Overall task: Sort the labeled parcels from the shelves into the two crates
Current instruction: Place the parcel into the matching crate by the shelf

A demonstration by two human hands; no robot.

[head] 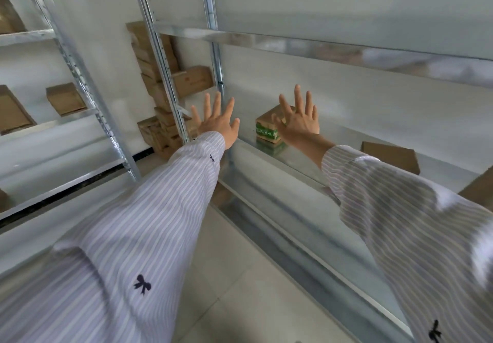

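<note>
Both arms reach forward from the bottom of the frame in striped sleeves with small dark bows. The left hand, just left of centre, is held flat with its fingers straight and spread, holding nothing, in front of a shiny upright post. The right hand, just right of centre, is spread the same way, and nothing is gripped in it.

A small cardboard parcel with green tape sits on the metal shelf at the centre of the frame. The right hand's thumb side overlaps the parcel's right edge, and I cannot tell whether they touch.

Another brown box lies further right on the same shelf. A stack of cardboard boxes stands against the wall behind the posts, and more boxes rest on the left shelves.
</note>
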